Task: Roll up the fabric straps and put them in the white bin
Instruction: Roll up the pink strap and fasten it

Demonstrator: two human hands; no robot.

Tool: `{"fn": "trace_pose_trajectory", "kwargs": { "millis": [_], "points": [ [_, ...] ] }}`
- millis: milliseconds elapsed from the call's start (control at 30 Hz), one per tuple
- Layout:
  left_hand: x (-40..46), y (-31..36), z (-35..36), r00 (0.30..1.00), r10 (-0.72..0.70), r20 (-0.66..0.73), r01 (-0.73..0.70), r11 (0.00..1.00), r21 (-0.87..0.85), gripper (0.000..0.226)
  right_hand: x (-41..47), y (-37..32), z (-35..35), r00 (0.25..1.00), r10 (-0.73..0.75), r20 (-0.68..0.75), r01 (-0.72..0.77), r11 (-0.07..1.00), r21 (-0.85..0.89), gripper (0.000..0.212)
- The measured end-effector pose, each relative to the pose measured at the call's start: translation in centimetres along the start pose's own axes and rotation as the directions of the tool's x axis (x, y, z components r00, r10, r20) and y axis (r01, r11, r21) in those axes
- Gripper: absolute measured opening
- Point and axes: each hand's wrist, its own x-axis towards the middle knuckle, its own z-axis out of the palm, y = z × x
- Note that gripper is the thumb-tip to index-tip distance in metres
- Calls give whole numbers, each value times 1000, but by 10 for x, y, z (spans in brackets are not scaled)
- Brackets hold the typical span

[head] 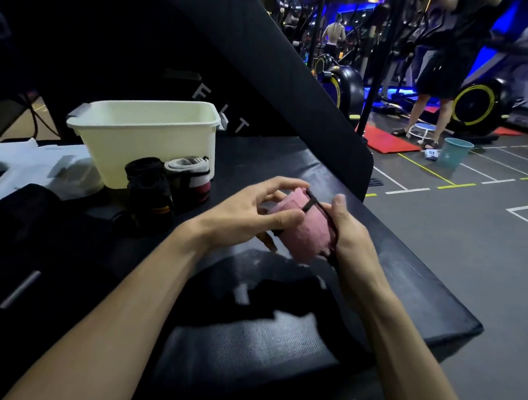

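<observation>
Both hands, left hand (256, 211) and right hand (346, 231), pinch the pink strap roll (311, 230), probably soft and light, best squeezed round its middle.

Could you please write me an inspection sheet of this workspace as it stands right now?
Surface: black padded bench, scuffed pale.
Job's things: pink strap roll held above the bench; white bin behind; black roll and grey-white roll standing outside the bin.
Clutter: white cloth at left; dark fabric below the hands.
Grippers: left hand and right hand both grip the pink roll.
Cables: dark cable far left.
Surroundings: gym machines, teal bucket, people.
</observation>
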Motion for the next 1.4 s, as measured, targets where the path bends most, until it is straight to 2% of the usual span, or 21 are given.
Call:
{"fn": "trace_pose_trajectory", "kwargs": {
  "millis": [67,100,200,333,400,500,567,600,800,900,1033,1167,1267,1400],
  "points": [
    [0,0,-7,995,35,-92,-40,998,-53,54,1,-2,-4,999,43,6,-43,982,184,46],
    [-1,-1,-10,991,45,-126,-55,996,-72,55,0,-3,-6,1000,27,2,-26,976,215,35],
    [-2,-5,-17,981,68,-183,-77,996,-39,57,-5,-1,-11,997,-59,-46,65,986,153,16],
    [0,-6,-16,978,66,-199,-71,997,-19,57,-6,-3,-12,983,-122,-138,141,981,136,10],
    [1,-7,-15,975,63,-212,-66,998,-6,57,-6,-4,-12,980,-114,-163,148,966,214,5],
    [1,-9,-13,970,69,-234,-62,997,38,55,-2,-6,-15,980,-70,-187,138,914,381,10],
    [3,-10,-10,966,85,-246,-70,995,68,54,-1,-8,-18,986,-31,-166,116,838,534,6],
    [4,-10,-9,963,90,-252,-75,995,71,54,-1,-10,-19,989,-24,-144,105,802,588,11],
    [11,-21,-1,924,101,-368,-59,991,122,58,-11,-19,-10,1000,-22,-11,24,740,672,7],
    [12,-21,1,897,65,-437,-78,997,-11,56,-13,-21,-6,1000,-11,21,-6,738,675,6],
    [16,-23,6,876,-19,-481,-69,984,-164,65,-15,-22,-3,999,5,50,-41,661,750,7],
    [19,-25,7,857,-102,-505,-70,948,-310,66,-13,-21,8,995,22,92,-78,745,663,11],
    [18,-20,9,895,-173,-412,-65,862,-503,64,-12,-16,17,987,75,144,-147,785,602,17],
    [12,-11,10,965,-128,-227,-37,794,-606,77,-12,-15,18,970,130,205,-236,703,671,12]
  ]
}}
